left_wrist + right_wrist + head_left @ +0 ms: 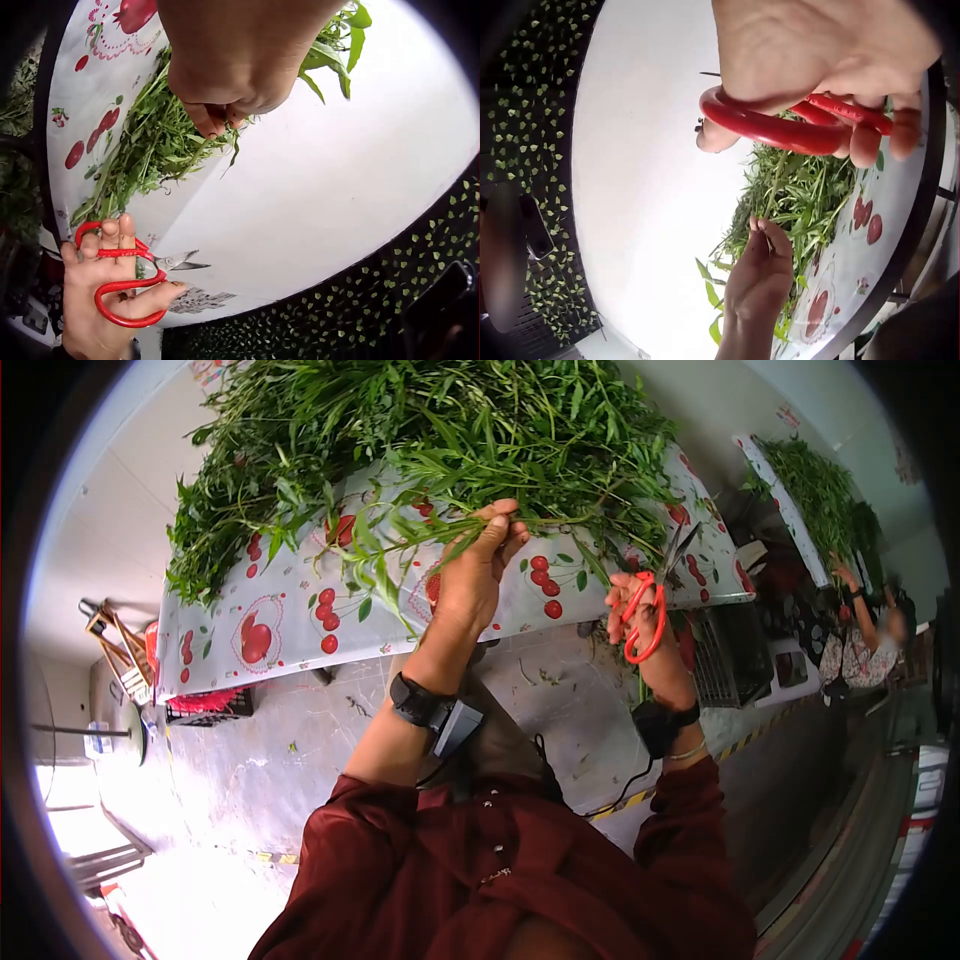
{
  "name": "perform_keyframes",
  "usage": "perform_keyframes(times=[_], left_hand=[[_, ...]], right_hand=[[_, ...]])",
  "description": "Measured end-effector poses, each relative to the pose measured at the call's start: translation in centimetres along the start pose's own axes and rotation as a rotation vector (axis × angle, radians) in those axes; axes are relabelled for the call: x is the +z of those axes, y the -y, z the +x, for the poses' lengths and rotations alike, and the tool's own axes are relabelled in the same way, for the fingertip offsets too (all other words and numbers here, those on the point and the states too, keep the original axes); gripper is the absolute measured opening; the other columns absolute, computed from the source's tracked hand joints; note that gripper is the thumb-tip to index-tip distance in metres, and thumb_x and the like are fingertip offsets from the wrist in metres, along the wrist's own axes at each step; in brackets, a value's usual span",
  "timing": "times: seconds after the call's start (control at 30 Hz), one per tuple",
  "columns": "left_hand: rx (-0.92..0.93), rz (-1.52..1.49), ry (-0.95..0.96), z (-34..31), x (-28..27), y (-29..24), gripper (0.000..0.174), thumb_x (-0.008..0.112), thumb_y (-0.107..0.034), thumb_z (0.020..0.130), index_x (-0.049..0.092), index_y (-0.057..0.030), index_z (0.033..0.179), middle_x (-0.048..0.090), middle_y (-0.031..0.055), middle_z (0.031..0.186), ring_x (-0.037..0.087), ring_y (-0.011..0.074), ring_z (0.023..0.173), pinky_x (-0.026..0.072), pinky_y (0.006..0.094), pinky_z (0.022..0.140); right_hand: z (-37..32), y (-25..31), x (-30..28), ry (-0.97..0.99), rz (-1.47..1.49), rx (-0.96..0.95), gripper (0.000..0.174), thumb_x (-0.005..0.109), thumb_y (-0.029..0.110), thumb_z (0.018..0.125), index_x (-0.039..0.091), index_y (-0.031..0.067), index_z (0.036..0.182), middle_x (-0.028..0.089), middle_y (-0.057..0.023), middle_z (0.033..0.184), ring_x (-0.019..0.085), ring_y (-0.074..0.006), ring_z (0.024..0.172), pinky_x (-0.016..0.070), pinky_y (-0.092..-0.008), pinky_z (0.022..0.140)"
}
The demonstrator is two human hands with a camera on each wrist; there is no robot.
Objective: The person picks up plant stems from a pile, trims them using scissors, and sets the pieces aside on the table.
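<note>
One leafy stem [552, 521], at least, pinched in my left hand [478, 565]; foliage [383, 574] trails left of the grip, pile [470, 430] just beyond it. Right hand [84, 291] holds red scissors [659, 588], blades [178, 260] parted, right of the pinch. Stem's probably light, bendy, easily bruised; I'd grip the stem, not foliage.

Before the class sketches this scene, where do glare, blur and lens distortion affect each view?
Head view: fisheye bending and black corners, the floor at lower left burnt out to white, a blurred patch over the other person; left wrist view: the white surface bright with a bowed edge, the scissors fairly crisp; right wrist view: that surface washed out, a blurred patch at far left.
</note>
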State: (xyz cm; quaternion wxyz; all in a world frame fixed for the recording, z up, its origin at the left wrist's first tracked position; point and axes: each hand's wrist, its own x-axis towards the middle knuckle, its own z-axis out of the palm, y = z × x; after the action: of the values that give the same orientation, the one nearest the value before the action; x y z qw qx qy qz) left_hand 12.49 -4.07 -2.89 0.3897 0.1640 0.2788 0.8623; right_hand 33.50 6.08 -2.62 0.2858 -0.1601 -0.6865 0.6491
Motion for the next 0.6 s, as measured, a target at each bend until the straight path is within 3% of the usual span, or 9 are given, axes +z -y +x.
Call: perform_keyframes(times=[0.1,0.27,0.53,0.6], left_hand=[[-0.001,0.006,0.008,-0.1,0.4,-0.1,0.022,0.054,-0.007,0.09,0.056,0.0023,0.11,0.058,0.0066,0.093,0.059,0.0164,0.087,0.0514,0.0286,0.084],[-0.008,0.008,0.028,-0.1,0.9,0.1,0.022,0.054,-0.007,0.09,0.055,0.0028,0.11,0.059,0.0076,0.094,0.06,0.0172,0.087,0.0512,0.0286,0.084],[-0.051,0.015,0.02,-0.3,0.8,0.4,0.022,0.054,-0.007,0.09,0.056,0.0024,0.11,0.061,0.0075,0.09,0.06,0.0166,0.084,0.0514,0.0271,0.082],[0.011,0.029,0.03,0.0,0.6,0.1,0.021,0.054,-0.007,0.09,0.057,0.0023,0.108,0.061,0.0074,0.089,0.06,0.0162,0.082,0.0517,0.0268,0.081]], right_hand=[[-1.1,-0.3,0.7,0.024,-0.006,0.112,0.055,0.046,0.052,0.09,0.049,0.0034,0.115,0.055,-0.0054,0.089,0.051,-0.009,0.067,0.0416,-0.0227,0.058],[-2.3,-0.9,3.3,0.05,-0.071,0.288,0.04,0.046,0.04,0.094,0.057,0.0024,0.1,0.056,-0.0055,0.069,0.049,-0.0075,0.048,0.0373,-0.02,0.044],[-1.9,-0.9,5.4,0.112,-0.119,0.392,0.03,0.052,0.031,0.091,0.057,0.0019,0.095,0.054,-0.0023,0.065,0.046,-0.0062,0.047,0.0361,-0.0206,0.044],[-2.0,-0.9,5.1,0.141,-0.11,0.414,0.023,0.056,0.024,0.088,0.057,0.002,0.093,0.051,-0.0003,0.063,0.045,-0.0059,0.048,0.0359,-0.0205,0.044]])
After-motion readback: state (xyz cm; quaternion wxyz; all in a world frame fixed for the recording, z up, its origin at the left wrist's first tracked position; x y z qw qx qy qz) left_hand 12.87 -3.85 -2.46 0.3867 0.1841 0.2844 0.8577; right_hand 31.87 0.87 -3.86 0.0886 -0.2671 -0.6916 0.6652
